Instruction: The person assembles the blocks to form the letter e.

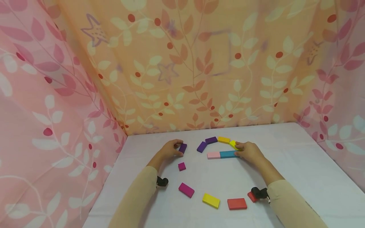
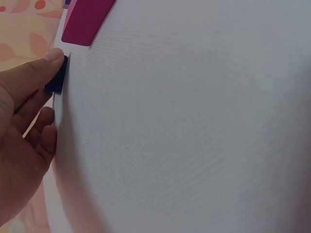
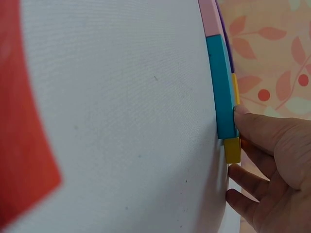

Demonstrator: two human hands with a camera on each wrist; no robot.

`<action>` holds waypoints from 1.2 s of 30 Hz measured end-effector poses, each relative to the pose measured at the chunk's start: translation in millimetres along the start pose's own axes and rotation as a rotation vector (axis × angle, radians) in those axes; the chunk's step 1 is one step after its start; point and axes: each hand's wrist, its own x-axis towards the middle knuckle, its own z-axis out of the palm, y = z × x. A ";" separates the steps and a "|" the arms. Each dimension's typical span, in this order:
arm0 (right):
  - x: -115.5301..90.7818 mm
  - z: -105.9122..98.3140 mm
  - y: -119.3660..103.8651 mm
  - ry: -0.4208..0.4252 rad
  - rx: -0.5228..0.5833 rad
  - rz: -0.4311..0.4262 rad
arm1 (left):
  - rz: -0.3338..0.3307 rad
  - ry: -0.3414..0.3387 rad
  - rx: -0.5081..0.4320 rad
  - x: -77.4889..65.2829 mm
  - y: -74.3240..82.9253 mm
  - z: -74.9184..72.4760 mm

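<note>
My left hand (image 1: pixel 170 149) pinches a dark purple block (image 1: pixel 183 148) between thumb and fingers at the left. In the left wrist view this block (image 2: pixel 58 77) looks almost black beside the thumb. A small magenta block (image 1: pixel 182 166) lies just nearer than that hand. My right hand (image 1: pixel 251 153) grips a bright yellow block (image 1: pixel 233 145), partly covered by the fingers, at the right end of a curved row. Its thumb is close to the right end of a blue block (image 1: pixel 227 154), which lies end to end with a pink block (image 1: pixel 213 155).
Two purple blocks, one at the row's left end (image 1: pixel 201 147), and an orange-yellow block (image 1: pixel 223 140) continue the curve. Nearer lie a long magenta block (image 1: pixel 186 190), a yellow block (image 1: pixel 211 200) and a red block (image 1: pixel 237 204). Another red block (image 1: pixel 252 196) is partly behind the right wrist camera.
</note>
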 end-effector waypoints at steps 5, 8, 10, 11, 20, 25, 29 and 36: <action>-0.7 0.8 -0.4 -0.009 0.001 0.008 | 0.004 0.025 0.010 -0.4 -0.9 1.9; -0.3 1.3 -0.1 -0.011 -0.004 0.019 | 0.000 0.037 0.004 -0.6 -1.5 2.5; 0.4 1.7 0.5 -0.010 -0.010 0.020 | -0.001 0.047 -0.005 -1.1 -1.8 2.4; 0.8 1.9 0.6 -0.010 -0.011 0.022 | -0.001 0.052 -0.011 -1.5 -1.6 2.2; 2.0 0.3 -0.2 -0.013 -0.022 0.005 | 0.010 0.111 -0.116 -13.1 8.0 -5.6; 2.5 -1.9 0.2 -0.013 -0.024 0.002 | -0.005 0.103 -0.158 -22.6 17.6 -8.8; 2.7 -2.7 0.8 -0.020 -0.020 0.007 | -0.001 0.109 -0.172 -27.3 20.7 -4.5; 3.3 -0.9 0.4 -0.028 -0.015 0.016 | -0.038 0.120 -0.200 -36.4 27.2 12.5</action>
